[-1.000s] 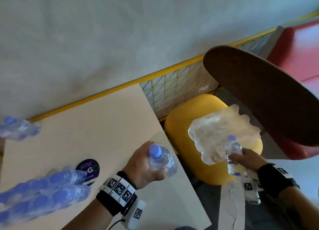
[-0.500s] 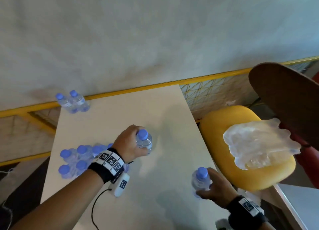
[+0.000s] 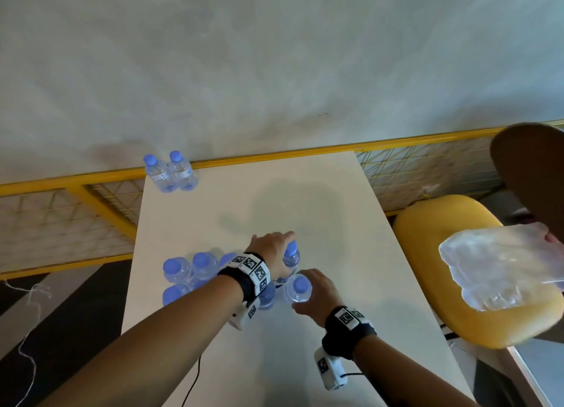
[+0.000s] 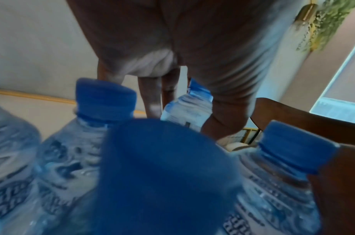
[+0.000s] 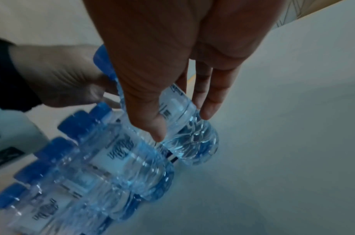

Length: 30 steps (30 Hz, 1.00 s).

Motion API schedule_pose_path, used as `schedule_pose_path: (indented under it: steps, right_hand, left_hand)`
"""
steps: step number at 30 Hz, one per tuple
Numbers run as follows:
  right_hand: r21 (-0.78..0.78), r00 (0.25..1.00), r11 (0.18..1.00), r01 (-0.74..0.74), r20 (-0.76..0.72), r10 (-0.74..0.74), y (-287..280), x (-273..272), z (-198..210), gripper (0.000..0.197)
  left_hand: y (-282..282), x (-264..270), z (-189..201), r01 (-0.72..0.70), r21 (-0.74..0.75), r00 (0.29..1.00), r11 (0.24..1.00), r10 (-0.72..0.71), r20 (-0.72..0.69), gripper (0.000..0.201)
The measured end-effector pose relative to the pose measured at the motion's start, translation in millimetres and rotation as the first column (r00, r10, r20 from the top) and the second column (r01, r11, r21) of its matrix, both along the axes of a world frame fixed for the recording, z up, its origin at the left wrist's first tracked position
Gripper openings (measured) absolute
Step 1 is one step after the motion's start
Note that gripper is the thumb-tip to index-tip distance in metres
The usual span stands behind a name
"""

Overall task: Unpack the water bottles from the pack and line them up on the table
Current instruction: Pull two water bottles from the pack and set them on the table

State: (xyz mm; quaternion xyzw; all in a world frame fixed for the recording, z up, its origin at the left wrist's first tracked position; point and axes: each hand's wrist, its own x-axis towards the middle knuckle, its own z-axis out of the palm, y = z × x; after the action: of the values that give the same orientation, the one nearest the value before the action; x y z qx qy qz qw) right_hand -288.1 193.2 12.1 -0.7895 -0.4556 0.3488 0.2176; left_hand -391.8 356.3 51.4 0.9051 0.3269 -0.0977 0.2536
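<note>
Small clear water bottles with blue caps stand on the pale table [image 3: 274, 193]. My left hand [image 3: 283, 244] grips one bottle [image 3: 291, 255] from above, at the right end of a cluster of several bottles [image 3: 186, 272]. My right hand [image 3: 305, 295] holds a second bottle [image 3: 300, 286] just in front of it. In the right wrist view thumb and fingers [image 5: 208, 101] wrap that bottle [image 5: 184, 127], whose base is at the tabletop. Two more bottles [image 3: 171, 174] stand at the far left corner. The emptied plastic pack wrap [image 3: 494, 269] lies on a yellow seat.
A yellow chair [image 3: 427, 223] stands right of the table, with a brown chair back [image 3: 534, 168] above it. A yellow railing with mesh [image 3: 274, 156] runs along the wall behind the table. A cable [image 3: 195, 376] hangs at the near edge.
My right hand brought its bottle from the wrap on the chair over to the table, beside the left hand's bottle. The left hand carried its bottle to the cluster's right end.
</note>
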Motion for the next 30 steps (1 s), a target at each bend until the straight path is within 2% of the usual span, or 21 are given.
schedule_pose_path:
  steps: [8, 16, 18, 21, 23, 27, 30]
  right_hand:
    - [-0.054, 0.995, 0.999, 0.006, 0.101, -0.001, 13, -29, 0, 0.049]
    - [-0.078, 0.992, 0.997, -0.010, 0.126, 0.020, 10, -34, 6, 0.054]
    - [-0.097, 0.993, 0.995, -0.009, 0.115, 0.020, 9, -36, 9, 0.065]
    - [-0.135, 0.996, 0.991, 0.005, 0.094, 0.008, 5, -37, 18, 0.105]
    - [-0.066, 0.996, 0.998, -0.005, 0.089, 0.011, 1, -39, 35, 0.112]
    - [0.220, 0.999, 0.975, -0.027, 0.044, 0.018, 1, -56, 85, 0.093]
    - [0.291, 0.982, 0.939, -0.185, 0.094, 0.164, 24, -75, 113, 0.065]
  left_hand:
    - [10, -5, 0, 0.119, -0.003, 0.984, 0.993, -0.119, -0.132, 0.051]
    - [11, -1, 8, 0.137, -0.049, 0.972, 0.989, -0.144, -0.187, 0.049]
    - [11, -5, 11, 0.121, -0.044, 0.976, 0.992, -0.127, -0.177, 0.052]
    - [13, -18, 24, 0.064, -0.074, 0.989, 0.995, -0.073, -0.127, 0.069]
    - [17, -35, 40, 0.018, -0.087, 0.996, 0.996, -0.025, -0.081, 0.073]
    - [25, -94, 66, -0.115, -0.051, 0.993, 0.992, 0.117, 0.034, 0.063]
    - [30, -150, 75, -0.254, -0.007, 0.966, 0.967, 0.254, 0.044, 0.053]
